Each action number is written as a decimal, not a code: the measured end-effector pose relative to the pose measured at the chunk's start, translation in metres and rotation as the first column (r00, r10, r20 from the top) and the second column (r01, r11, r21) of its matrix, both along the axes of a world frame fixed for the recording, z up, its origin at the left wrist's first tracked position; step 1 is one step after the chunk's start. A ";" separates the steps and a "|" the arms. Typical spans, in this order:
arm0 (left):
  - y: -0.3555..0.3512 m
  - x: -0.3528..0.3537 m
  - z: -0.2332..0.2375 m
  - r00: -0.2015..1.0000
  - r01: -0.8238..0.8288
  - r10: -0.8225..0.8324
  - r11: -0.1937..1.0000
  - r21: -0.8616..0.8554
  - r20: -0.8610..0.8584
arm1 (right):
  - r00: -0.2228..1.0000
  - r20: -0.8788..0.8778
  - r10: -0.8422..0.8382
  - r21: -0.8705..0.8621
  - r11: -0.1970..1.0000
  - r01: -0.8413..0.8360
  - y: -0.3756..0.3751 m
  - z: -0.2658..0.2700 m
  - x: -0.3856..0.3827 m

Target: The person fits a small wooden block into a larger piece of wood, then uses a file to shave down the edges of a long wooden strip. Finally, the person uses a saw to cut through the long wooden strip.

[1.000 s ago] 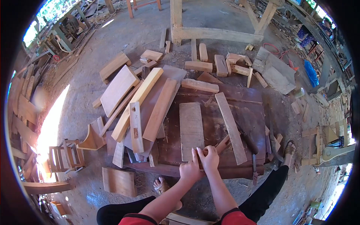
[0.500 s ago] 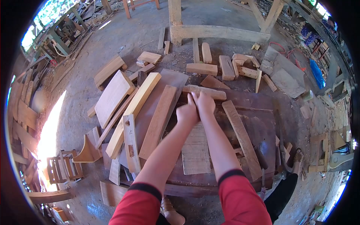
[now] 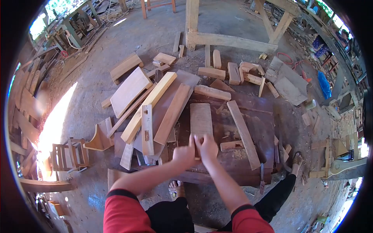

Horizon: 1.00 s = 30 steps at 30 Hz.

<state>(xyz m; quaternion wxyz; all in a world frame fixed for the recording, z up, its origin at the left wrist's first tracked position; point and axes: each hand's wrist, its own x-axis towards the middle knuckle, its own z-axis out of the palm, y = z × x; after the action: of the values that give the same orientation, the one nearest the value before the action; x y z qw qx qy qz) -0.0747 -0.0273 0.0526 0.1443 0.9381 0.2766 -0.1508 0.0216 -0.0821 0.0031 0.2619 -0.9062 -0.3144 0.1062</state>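
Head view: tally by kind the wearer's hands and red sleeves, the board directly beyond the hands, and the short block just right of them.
Left hand and right hand: 2
Left sleeve and right sleeve: 2
Board: 1
Short block: 1
Total: 6

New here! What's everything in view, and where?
Flat board: one, grey-brown, centre
Low work surface: one, reddish-brown, beneath it
Long strip: one, brown, right of board
Slotted block: one, tan, left of strip
Mortised bar: one, pale, left pile
Wood pieces: many, mostly tan, scattered
Curved bracket: one, tan, left
Wooden frame: one, pale, far side
Plastic-looking sheet: one, blue, right
Sleeves: two, red, bottom
Sandals: two, brown, beside work surface
Left hand: one, bare, board's near end
Right hand: one, bare, beside left
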 end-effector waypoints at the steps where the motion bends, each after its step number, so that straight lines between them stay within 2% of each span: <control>1: -0.010 -0.013 -0.016 0.998 0.034 -0.036 0.999 0.035 0.046 | 0.999 0.037 0.017 0.003 1.000 -0.017 -0.014 -0.013 -0.010; 4: -0.024 -0.028 -0.066 0.986 0.096 -0.112 0.986 0.135 0.121 | 0.995 0.097 0.025 0.045 0.999 -0.030 -0.026 -0.035 -0.024; 5: -0.017 -0.024 -0.076 0.986 0.088 -0.104 0.988 0.127 0.127 | 0.994 0.110 0.018 0.081 0.996 -0.027 -0.024 -0.038 -0.021; 7: -0.002 -0.014 -0.077 0.970 0.139 -0.170 0.975 0.176 0.176 | 0.993 0.111 0.041 0.034 0.998 -0.045 -0.007 -0.041 -0.002; 9: 0.029 0.020 -0.094 0.973 0.112 -0.164 0.952 0.286 0.165 | 0.989 0.145 0.032 0.033 0.999 -0.037 0.030 -0.049 0.029; 11: 0.086 0.076 -0.107 0.975 0.007 -0.061 0.969 0.248 0.214 | 0.979 0.202 0.002 0.016 1.000 -0.006 0.091 -0.051 0.081; 12: 0.115 0.108 -0.099 0.965 -0.055 0.003 0.980 0.191 0.262 | 0.982 0.188 0.006 0.040 0.999 -0.014 0.126 -0.048 0.109; 14: 0.158 0.161 -0.099 0.972 -0.125 0.089 0.980 0.155 0.218 | 0.994 0.062 0.093 -0.191 0.978 -0.080 0.180 -0.059 0.165; 16: 0.167 0.169 -0.093 0.965 -0.113 0.070 0.980 0.162 0.253 | 0.993 0.083 0.089 -0.144 0.987 -0.076 0.186 -0.040 0.169; 17: 0.169 0.168 -0.093 0.958 -0.097 0.050 0.983 0.154 0.283 | 0.992 0.098 0.081 -0.113 0.991 -0.070 0.185 -0.034 0.166; 19: 0.146 0.136 -0.066 0.928 -0.151 0.091 0.978 0.141 0.362 | 0.998 -0.008 0.056 -0.016 0.998 -0.056 0.162 -0.035 0.149; 20: 0.131 0.114 -0.057 0.925 -0.131 0.078 0.984 0.119 0.371 | 0.997 -0.040 0.067 0.117 0.991 -0.062 0.141 -0.028 0.130; 21: 0.111 0.089 -0.051 0.924 -0.114 0.073 0.990 0.087 0.375 | 0.998 -0.010 0.065 0.228 0.972 -0.060 0.120 -0.029 0.108; 22: 0.090 0.065 -0.042 0.921 -0.099 0.077 0.994 0.039 0.382 | 0.998 0.052 0.048 0.263 0.963 -0.060 0.096 -0.017 0.082; 23: 0.069 0.045 -0.037 0.950 -0.120 0.118 0.993 -0.012 0.289 | 0.997 0.076 0.028 0.317 0.947 -0.051 0.074 -0.013 0.060; 24: 0.050 0.025 -0.039 0.944 -0.140 0.153 0.988 -0.064 0.294 | 1.000 0.017 0.020 0.274 0.962 -0.024 0.053 -0.012 0.040; 25: 0.035 0.007 -0.042 0.951 -0.166 0.198 0.975 -0.149 0.239 | 1.000 0.026 0.016 0.254 0.967 -0.022 0.034 -0.014 0.021; 26: 0.021 -0.003 -0.040 0.961 -0.242 0.265 0.946 -0.216 0.083 | 1.000 0.013 -0.002 0.239 0.971 -0.001 0.016 -0.021 0.002; 28: 0.001 -0.026 -0.049 0.952 -0.272 0.304 0.887 -0.373 0.031 | 1.000 -0.002 -0.022 0.227 0.974 0.022 0.005 -0.029 -0.016; 29: -0.003 -0.028 -0.052 0.950 -0.278 0.310 0.883 -0.378 0.025 | 0.999 0.010 -0.038 0.207 0.978 0.035 0.002 -0.032 -0.020; 30: -0.005 -0.025 -0.052 0.942 -0.253 0.310 0.910 -0.327 0.133 | 0.998 0.023 -0.053 0.188 0.981 0.048 0.001 -0.031 -0.022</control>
<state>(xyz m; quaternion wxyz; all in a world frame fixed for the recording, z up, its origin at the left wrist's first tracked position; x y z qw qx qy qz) -0.1000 -0.0320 0.0007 0.3324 0.8643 0.3683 -0.0831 -0.0008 -0.0808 -0.0284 0.3443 -0.8866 -0.3036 0.0566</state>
